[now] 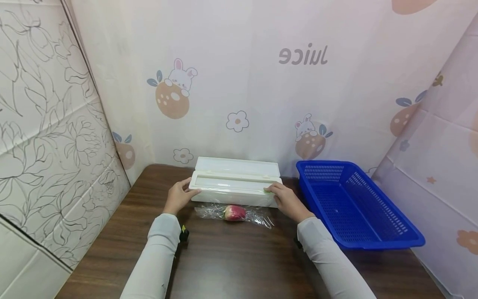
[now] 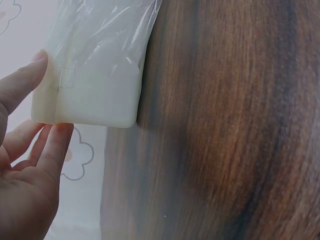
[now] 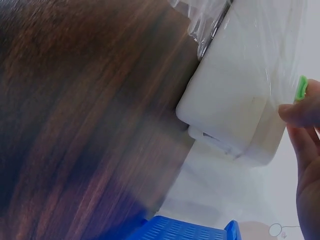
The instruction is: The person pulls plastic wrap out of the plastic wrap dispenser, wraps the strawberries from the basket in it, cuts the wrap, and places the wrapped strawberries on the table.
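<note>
A white cling film dispenser (image 1: pixel 228 196) stands at the back of the table, its lid (image 1: pixel 239 166) raised toward the wall. Its left end is gripped by my left hand (image 1: pixel 177 197), thumb at the top edge and fingers against the end face. Near the right end, my right hand (image 1: pixel 289 203) pinches a small green slider (image 3: pixel 301 88) on the dispenser's top edge. Clear cling film (image 1: pixel 214 211) drapes down the front onto the table. On the film lies a red and cream fruit-like item (image 1: pixel 235 213), directly in front of the dispenser.
A blue perforated plastic basket (image 1: pixel 377 245) sits at the right, close to my right forearm. The brown wooden table (image 1: pixel 239 261) meets a printed curtain (image 1: pixel 239 83) behind the dispenser, with patterned panels on both sides.
</note>
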`<act>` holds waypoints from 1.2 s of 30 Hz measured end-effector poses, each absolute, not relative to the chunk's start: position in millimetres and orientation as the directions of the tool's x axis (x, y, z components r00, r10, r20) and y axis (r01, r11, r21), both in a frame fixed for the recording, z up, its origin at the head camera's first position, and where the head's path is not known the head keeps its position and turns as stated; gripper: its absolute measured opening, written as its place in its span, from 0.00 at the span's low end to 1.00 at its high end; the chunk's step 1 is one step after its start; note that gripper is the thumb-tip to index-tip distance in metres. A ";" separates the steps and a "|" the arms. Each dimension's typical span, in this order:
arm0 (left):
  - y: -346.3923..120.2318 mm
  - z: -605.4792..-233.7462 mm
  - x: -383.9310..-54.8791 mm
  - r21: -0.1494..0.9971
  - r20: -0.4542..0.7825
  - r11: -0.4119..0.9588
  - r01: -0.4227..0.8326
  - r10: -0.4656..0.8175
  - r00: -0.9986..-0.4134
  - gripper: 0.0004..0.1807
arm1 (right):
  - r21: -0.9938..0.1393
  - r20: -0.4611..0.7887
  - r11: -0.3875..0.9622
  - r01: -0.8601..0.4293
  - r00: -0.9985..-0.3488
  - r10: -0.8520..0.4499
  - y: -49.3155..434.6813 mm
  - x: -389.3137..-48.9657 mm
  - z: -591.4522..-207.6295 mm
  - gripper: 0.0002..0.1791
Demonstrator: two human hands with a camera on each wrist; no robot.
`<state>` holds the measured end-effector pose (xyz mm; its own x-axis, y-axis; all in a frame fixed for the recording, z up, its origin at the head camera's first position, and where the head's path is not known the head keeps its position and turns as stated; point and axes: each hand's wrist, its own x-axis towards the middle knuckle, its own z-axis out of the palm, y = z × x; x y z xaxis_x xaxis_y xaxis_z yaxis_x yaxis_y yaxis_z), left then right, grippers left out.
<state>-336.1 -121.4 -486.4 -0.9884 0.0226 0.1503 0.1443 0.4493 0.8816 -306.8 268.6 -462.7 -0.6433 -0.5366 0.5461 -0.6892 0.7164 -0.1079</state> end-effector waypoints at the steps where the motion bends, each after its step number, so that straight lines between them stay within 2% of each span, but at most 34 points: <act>1: -121.7 -485.9 -335.6 0.883 0.149 0.447 0.144 0.023 -0.989 0.39 | -0.113 0.539 0.720 -0.685 -0.651 -0.535 268.0 -306.5 -462.3 0.24; 5: -122.1 -485.0 -334.5 0.890 0.132 0.438 0.127 0.020 -0.991 0.39 | -0.153 0.516 0.743 -0.652 -0.694 -0.503 264.6 -304.9 -459.7 0.22; 12: -122.4 -485.9 -335.6 0.891 0.141 0.433 0.138 0.027 -0.990 0.39 | -0.219 0.487 0.776 -0.591 -0.756 -0.438 256.0 -305.8 -454.1 0.10; 19: -122.8 -488.2 -336.8 0.889 0.137 0.439 0.133 0.024 -0.990 0.39 | -0.194 0.452 0.824 -0.532 -0.794 -0.406 246.7 -310.1 -450.3 0.12; 28: -123.1 -490.1 -338.5 0.888 0.150 0.435 0.146 0.025 -0.988 0.39 | -0.144 0.459 0.856 -0.497 -0.800 -0.388 241.3 -315.2 -450.4 0.11; 36: -121.9 -489.7 -338.0 0.888 0.142 0.440 0.135 0.017 -0.990 0.39 | -0.149 0.486 0.797 -0.585 -0.745 -0.456 237.8 -316.5 -452.9 0.10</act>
<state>-338.0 -121.9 -489.7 -0.9898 0.0174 0.1416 0.1347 0.4400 0.8878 -316.5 237.8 -452.9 -0.7454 -0.4562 0.4861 -0.5849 0.7974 -0.1487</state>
